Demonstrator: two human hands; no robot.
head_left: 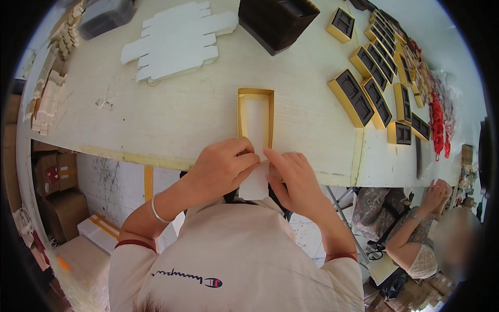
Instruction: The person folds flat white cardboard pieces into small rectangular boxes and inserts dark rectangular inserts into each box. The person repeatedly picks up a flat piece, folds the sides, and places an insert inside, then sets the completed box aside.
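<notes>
A long, narrow gold box (271, 117) with a pale inside lies on the table, its near end at the front edge. My left hand (223, 161) has its fingers curled together at the near left corner, gripping the box's end. My right hand (295, 179) pinches the near right corner, its thumb below and index fingertip on the rim. Between my hands a white flap (254, 184) hangs from the box over the table edge. My fingers partly cover the box's near end.
White flat box blanks (179, 41) are stacked at the far left, beside a dark brown container (278, 21). Several gold boxes with black inserts (353, 99) stand to the right, near red cords (437, 122). Another person's hands (436, 195) rest at the right table edge.
</notes>
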